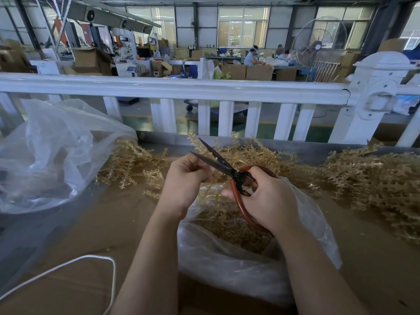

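Head view: trimming a plastic sprig with scissors over a bag

The left hand (184, 180) pinches a tan plastic sprig (210, 189) between thumb and curled fingers, holding it above the open clear bag (238, 269) of cut bits. The right hand (270, 198) is wrapped through the red handle loops of the scissors (227, 165), whose black blades stand spread apart (tips pointing away toward the white railing (181, 87)), just beside the left fingers. More sprigs lie heaped on the cardboard-covered table (113, 212): one pile (375, 178) to the right, another (131, 164) beside a big crumpled plastic sheet (45, 151).
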A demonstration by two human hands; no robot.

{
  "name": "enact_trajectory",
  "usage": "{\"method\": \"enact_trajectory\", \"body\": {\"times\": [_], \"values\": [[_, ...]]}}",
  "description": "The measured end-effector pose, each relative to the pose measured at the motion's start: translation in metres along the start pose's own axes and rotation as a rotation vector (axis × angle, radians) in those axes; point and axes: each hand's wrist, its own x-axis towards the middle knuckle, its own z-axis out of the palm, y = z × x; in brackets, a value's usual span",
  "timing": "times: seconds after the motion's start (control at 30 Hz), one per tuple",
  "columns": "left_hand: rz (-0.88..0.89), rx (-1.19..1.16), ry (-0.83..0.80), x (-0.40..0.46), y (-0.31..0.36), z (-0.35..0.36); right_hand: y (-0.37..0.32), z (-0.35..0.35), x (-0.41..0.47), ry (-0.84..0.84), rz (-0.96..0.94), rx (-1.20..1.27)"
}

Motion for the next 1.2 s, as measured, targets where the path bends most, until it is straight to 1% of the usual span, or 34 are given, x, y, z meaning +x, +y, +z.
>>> {"method": "enact_trajectory", "body": {"times": [0.23, 0.47, 0.8, 0.97, 1.07, 1.17, 1.2], "values": [[0.0, -0.029, -0.005, -0.0008, 0.0003, -0.0001, -0.001, 0.0009, -0.0018, 0.031, -0.003, 0.007], [0.003, -0.101, -0.062, -0.002, 0.0022, 0.0008, -0.0045, -0.0016, -0.0026, 0.041, -0.004, 0.04], [-0.012, -0.1, -0.036, -0.0003, 0.0013, 0.0017, -0.0053, -0.003, -0.0013, 0.046, 0.008, 0.043], [-0.042, -0.154, -0.026, -0.0004, 0.0017, 0.002, -0.0071, -0.0044, -0.001, -0.011, 0.043, 0.08], [-0.113, -0.206, 0.022, -0.0002, 0.0032, 0.0062, -0.0062, -0.0041, -0.0001, -0.096, 0.113, 0.119], [-0.195, -0.308, 0.075, 0.0002, 0.0037, 0.0082, -0.005, -0.0033, 0.0009, -0.123, 0.152, 0.147], [-0.203, -0.311, 0.074, 0.0, 0.0033, 0.0083, -0.0048, -0.003, 0.0008, -0.126, 0.173, 0.169]]}}
